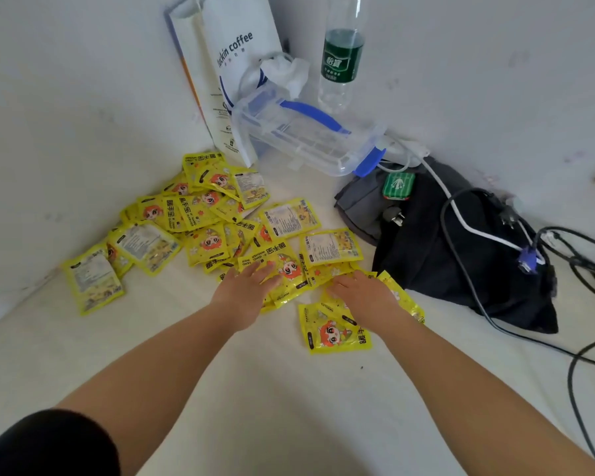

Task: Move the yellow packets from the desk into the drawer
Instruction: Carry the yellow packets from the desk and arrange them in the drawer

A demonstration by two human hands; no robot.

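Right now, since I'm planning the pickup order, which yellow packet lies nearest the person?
The face-up packet below the right hand: cartoon face showing, it lies closer to the person than all the others.

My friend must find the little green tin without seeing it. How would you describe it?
Look at the black cloth bag on the right of the white desk. On its far end, just before the clear plastic box with blue clips, lies the small green rectangular tin. It alone is green and flat; the tall clear bottle has a green label but stands upright.
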